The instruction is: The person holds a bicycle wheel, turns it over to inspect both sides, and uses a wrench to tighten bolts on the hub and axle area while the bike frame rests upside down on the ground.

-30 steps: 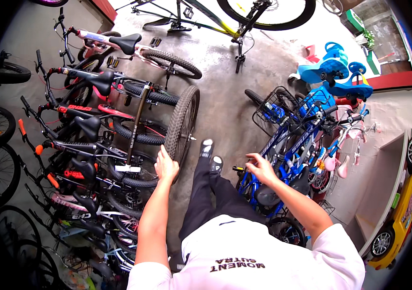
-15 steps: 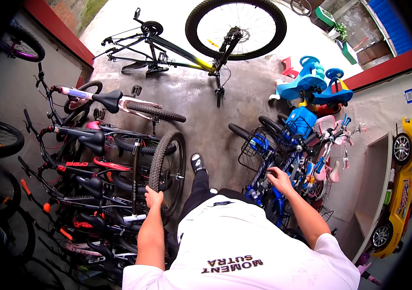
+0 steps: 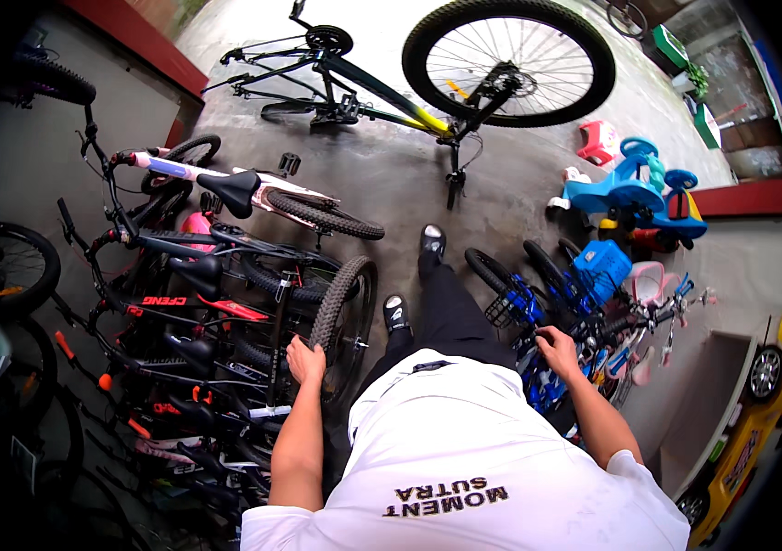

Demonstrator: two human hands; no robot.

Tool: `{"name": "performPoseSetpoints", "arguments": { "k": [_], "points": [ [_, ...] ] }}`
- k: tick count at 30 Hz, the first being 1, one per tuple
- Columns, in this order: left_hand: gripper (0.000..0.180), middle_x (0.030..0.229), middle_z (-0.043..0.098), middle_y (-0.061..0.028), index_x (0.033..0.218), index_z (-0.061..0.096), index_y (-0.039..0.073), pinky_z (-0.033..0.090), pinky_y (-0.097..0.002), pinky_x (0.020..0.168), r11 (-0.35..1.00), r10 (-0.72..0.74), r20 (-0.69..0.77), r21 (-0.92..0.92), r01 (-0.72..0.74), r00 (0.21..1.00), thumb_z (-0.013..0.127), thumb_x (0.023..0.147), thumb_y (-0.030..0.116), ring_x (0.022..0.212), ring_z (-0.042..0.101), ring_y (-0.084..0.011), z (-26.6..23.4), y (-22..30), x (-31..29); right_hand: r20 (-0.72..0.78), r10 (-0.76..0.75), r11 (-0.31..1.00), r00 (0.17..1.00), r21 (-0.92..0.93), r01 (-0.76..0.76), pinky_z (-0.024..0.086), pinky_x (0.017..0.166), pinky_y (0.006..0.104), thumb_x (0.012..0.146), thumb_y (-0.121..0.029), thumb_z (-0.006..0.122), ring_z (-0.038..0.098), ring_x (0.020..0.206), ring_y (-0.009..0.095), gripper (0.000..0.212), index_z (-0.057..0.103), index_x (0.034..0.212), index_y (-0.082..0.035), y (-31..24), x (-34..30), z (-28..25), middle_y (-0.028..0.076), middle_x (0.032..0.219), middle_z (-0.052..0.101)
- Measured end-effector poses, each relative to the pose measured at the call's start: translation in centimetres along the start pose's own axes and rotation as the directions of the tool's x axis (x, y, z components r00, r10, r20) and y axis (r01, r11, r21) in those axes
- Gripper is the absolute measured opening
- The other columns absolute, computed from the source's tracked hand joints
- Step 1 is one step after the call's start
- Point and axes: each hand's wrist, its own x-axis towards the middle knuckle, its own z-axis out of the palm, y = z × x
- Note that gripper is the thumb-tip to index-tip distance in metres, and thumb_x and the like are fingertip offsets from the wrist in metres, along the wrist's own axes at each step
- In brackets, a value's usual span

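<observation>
My left hand is closed at the lower edge of a loose-looking bicycle wheel with a knobby black tyre, which stands upright on my left. Part of its grip is hidden by the back of the hand. Right beside it rises a dark bar with a white end. My right hand hangs in the air with its fingers loosely bent and apart, and nothing shows in it. Below and past it stand small blue children's bicycles. A black and yellow bicycle frame with a front wheel stands upside down ahead.
Mountain bikes with black saddles are packed in a row at left. A white bike heads that row. Blue ride-on toys and a red stool stand far right. A yellow toy car is by the right wall.
I have stepped forward, and both feet now show. The view has shifted, so the bikes sit farther right in it. My left hand stays at the wheel; the right stays free.
</observation>
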Motion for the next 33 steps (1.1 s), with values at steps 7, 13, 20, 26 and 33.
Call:
{"name": "performPoseSetpoints", "arguments": {
  "k": [7, 13, 20, 26, 33],
  "points": [
    [0.056, 0.132, 0.055, -0.0182, 0.134, 0.052, 0.009, 0.046, -0.0449, 0.102, 0.983, -0.045, 0.061, -0.173, 0.055, 0.997, 0.072, 0.085, 0.030, 0.124, 0.054, -0.0366, -2.1, 4.2, 3.2, 0.151, -0.170, 0.948, 0.974, -0.243, 0.203, 0.054, 0.069, 0.0305, 0.090, -0.020, 0.068, 0.069, 0.073, 0.017, 0.027, 0.069, 0.110, -0.001, -1.4, 16.8, -2.4, 0.011, 0.090, 0.073],
    [0.050, 0.117, 0.071, -0.0158, 0.126, 0.064, 0.006, 0.049, -0.0396, 0.099, 0.884, -0.246, 0.368, -0.294, 0.364, 0.896, 0.072, 0.086, 0.036, 0.114, 0.066, -0.0309, -2.1, 8.2, 2.0, 0.288, 0.012, 0.997, 0.957, 0.064, -0.032, 0.052, 0.068, 0.0286, 0.094, -0.021, 0.065, 0.066, 0.074, 0.014, 0.031, 0.066, 0.116, 0.001, -7.8, 32.9, -8.1, 0.009, 0.088, 0.072],
    [0.046, 0.112, 0.073, -0.0167, 0.125, 0.063, 0.003, 0.054, -0.0382, 0.089, 0.886, 0.184, 0.341, -0.465, -0.005, 0.922, 0.070, 0.089, 0.031, 0.100, 0.072, -0.0279, -9.9, 23.6, 3.7, 0.335, 0.111, 0.972, 0.936, 0.158, -0.172, 0.050, 0.066, 0.0292, 0.098, -0.025, 0.060, 0.066, 0.076, 0.016, 0.031, 0.063, 0.121, -0.004, -15.1, 43.3, -12.9, 0.008, 0.095, 0.069],
    [0.039, 0.109, 0.072, -0.0168, 0.123, 0.061, 0.003, 0.055, -0.0379, 0.085, 0.823, 0.272, 0.130, -0.546, -0.160, 0.954, 0.068, 0.090, 0.023, 0.096, 0.072, -0.0278, -17.7, 30.4, 7.2, 0.461, 0.089, 0.996, 0.883, -0.060, -0.069, 0.052, 0.065, 0.0299, 0.093, -0.025, 0.064, 0.067, 0.071, 0.017, 0.035, 0.065, 0.116, 0.001, -17.4, 48.0, -13.2, 0.008, 0.090, 0.069],
    [0.043, 0.116, 0.068, -0.0180, 0.125, 0.062, 0.008, 0.051, -0.0447, 0.093, 0.918, 0.395, 0.365, -0.197, -0.345, 0.843, 0.064, 0.091, 0.035, 0.109, 0.065, -0.0353, -20.5, 31.2, 14.7, 0.330, 0.042, 0.983, 0.943, 0.157, -0.098, 0.052, 0.065, 0.0284, 0.095, -0.025, 0.064, 0.067, 0.071, 0.016, 0.033, 0.064, 0.117, -0.001, -21.5, 48.1, -13.1, 0.009, 0.092, 0.069]
  ]
}}
